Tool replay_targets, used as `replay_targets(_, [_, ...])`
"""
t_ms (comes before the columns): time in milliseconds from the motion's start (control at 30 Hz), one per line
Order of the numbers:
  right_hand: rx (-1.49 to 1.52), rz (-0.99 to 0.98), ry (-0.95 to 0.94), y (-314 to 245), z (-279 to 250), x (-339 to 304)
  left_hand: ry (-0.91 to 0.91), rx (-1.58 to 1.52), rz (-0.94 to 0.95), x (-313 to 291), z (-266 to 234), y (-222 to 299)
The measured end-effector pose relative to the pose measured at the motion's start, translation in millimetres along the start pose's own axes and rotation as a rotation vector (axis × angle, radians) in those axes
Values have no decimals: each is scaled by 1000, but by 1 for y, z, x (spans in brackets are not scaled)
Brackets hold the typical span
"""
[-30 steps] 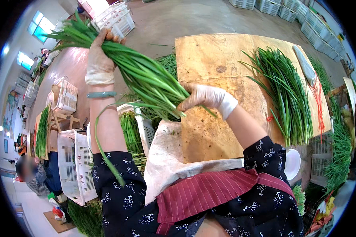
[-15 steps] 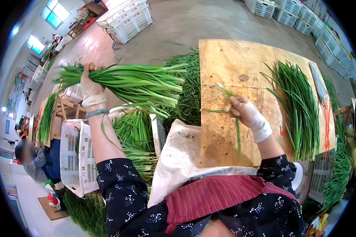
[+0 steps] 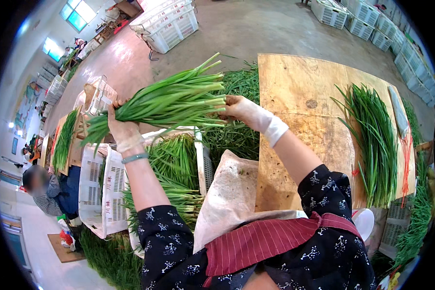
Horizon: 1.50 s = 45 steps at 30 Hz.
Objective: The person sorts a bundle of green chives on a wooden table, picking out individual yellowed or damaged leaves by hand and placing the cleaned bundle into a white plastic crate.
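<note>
My left hand (image 3: 122,126), in a thin glove with a teal band at the wrist, grips a thick bunch of green chives (image 3: 171,99) near its root end and holds it up, roughly level. My right hand (image 3: 245,109), also gloved, touches the leafy end of that bunch at its right side, fingers curled among the leaves. Below the bunch a white plastic crate (image 3: 104,191) holds more chives (image 3: 176,162). To the right lies a wooden board table (image 3: 304,92) with a laid-out pile of chives (image 3: 376,140).
Stacks of white crates (image 3: 171,21) stand at the back on the concrete floor, and more run along the right (image 3: 372,17). A person (image 3: 41,188) works at lower left beside another bench with chives (image 3: 63,140). Loose chives lie on the floor (image 3: 111,258).
My right hand left the board and came back up to the bunch's leafy end. My left hand kept hold of the bunch, which now lies higher and nearer the middle.
</note>
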State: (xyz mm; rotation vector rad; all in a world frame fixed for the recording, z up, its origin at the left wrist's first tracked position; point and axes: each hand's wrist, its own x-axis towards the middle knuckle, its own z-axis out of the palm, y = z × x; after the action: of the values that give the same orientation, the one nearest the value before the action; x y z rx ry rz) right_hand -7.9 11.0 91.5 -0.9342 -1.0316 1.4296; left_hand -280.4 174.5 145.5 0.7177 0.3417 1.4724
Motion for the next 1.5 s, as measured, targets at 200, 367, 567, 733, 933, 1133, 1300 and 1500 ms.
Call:
replay_targets(200, [-42,-223,358,-31,6,11,-65,143,-425,-56,-13,-2])
replay_targets(367, [-188,-235,140,-47,3,0,-101,11,-387,-82,-35,-5])
replay_targets(567, [-660,-52,-69,-74,4,-42,-59,-96,-102,-86,-55,-13])
replay_targets(733, [-442,-38,44,-86,-21,-74,-173,-83,16,-91,-59,-8])
replay_targets(933, [-164,-247,155,-64,-28,-77,-95,-151,107,-98,-48,2])
replay_targets(1133, [-789,-163,-210,-34,35,-44,-180,-139,189,-93,-39,-2])
replay_targets(1300, [-705,-571,-151,-22,78,-42,-265,-164,250,-88,-41,-2])
replay_targets(1500, [-711,-525,-200,-9,86,-82,-352,-457,171,-71,-73,-10])
